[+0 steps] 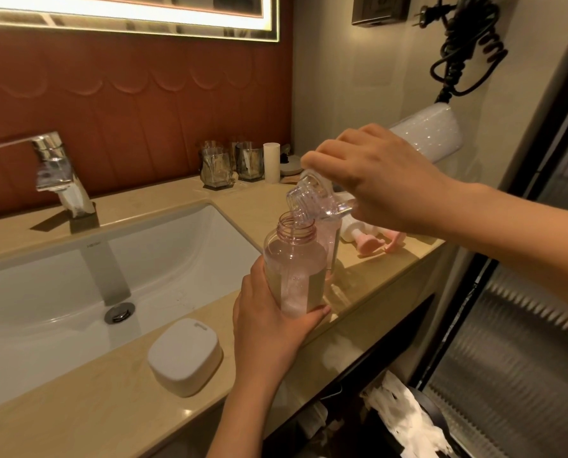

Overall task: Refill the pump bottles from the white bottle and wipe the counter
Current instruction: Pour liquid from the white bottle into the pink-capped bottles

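Left hand: the left hand (269, 325) is wrapped round the lower body of the pink pump bottle (294, 266), holding it upright on the counter (77, 408), pump off and neck open.
Right hand: the right hand (375, 180) grips the white bottle (312, 196) from above. Only its clear neck and shoulder show; the rest is under the hand.
Key relation: the white bottle's mouth sits just above the pump bottle's neck and up-right of the left hand. Its long axis slopes down-left from the right hand. A thin stream (297, 223) falls into the neck.
Nearer hand: each hand already holds its own bottle, so the pour probably turns on the right wrist's tilt alone.
Fill level: liquid seems to reach the pump bottle's shoulder, so I judge it nearly full.
Other task things: a second pink bottle (330, 239) stands just behind the first, below the right hand. The pump heads (363, 241) lie under the right wrist.
Writing: the beige label (312, 289) beside the left fingertips shows no readable print. The sink (94, 243) and soap box (185, 355), left of the left hand, carry marks too small to read.
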The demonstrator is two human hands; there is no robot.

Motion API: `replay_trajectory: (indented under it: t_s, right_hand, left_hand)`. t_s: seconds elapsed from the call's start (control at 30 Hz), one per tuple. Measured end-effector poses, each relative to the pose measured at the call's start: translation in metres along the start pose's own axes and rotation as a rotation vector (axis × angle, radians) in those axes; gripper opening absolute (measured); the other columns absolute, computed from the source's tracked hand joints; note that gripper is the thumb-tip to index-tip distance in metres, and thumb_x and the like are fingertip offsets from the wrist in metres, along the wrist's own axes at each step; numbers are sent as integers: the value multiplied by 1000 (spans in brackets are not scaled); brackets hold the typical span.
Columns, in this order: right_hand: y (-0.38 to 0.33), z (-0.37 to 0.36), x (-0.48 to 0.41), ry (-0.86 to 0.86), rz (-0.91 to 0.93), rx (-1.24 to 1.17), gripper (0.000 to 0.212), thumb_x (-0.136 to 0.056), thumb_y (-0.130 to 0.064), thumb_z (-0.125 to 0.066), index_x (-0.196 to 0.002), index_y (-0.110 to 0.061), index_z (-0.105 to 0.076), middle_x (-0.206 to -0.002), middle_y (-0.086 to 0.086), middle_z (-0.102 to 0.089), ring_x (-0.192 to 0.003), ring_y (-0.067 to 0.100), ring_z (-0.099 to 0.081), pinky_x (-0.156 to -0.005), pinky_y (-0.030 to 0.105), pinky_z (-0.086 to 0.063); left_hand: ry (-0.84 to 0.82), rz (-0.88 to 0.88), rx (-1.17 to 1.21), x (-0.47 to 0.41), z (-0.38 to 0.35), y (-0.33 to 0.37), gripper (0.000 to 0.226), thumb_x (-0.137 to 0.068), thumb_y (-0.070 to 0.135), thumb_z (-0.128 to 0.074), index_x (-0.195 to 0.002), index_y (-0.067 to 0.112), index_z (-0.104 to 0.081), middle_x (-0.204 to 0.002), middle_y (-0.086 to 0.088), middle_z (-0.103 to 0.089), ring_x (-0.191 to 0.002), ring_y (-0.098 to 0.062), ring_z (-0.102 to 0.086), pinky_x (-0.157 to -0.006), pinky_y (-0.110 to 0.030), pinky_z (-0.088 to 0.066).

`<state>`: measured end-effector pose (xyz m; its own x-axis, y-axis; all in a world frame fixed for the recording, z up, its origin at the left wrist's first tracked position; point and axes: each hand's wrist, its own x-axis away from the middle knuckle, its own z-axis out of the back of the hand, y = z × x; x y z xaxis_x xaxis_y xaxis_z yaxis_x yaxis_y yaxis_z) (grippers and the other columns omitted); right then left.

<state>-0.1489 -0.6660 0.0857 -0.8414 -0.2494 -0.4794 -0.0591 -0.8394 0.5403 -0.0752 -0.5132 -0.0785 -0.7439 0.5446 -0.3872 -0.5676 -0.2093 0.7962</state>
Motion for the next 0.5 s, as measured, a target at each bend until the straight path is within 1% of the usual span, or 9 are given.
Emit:
replay_trajectory:
  t_s: [0.23,0.37,0.5]
  right_hand:
    - [1,1,-2,-3,17,-1,55,-71,10,-58,-121,-11,-49,-100,12,-62,-81,31,-55,-71,43,-46]
    - [0,4,-3,-32,27,10,53,-72,7,-59,-120,-11,-50,-101,12,-62,-81,31,-55,-72,42,-46]
    - [-1,6,-5,-63,33,25,55,-72,5,-62,-123,-12,-48,-102,12,-61,-83,31,-55,-73,41,-44]
  left_hand:
    - [-2,2,-2,0,0,0,106,-53,55,-84,-140,31,-28,-131,14,-42,-121,-7,-40,-103,-40,-42]
    - [2,11,7,1,0,-1,105,-52,55,-84,-139,32,-27,-131,14,-43,-121,-9,-42,-101,-42,-42]
    - [-6,18,11,1,0,-1,106,-51,57,-82,-138,34,-26,-131,14,-43,-122,-10,-42,-101,-42,-43]
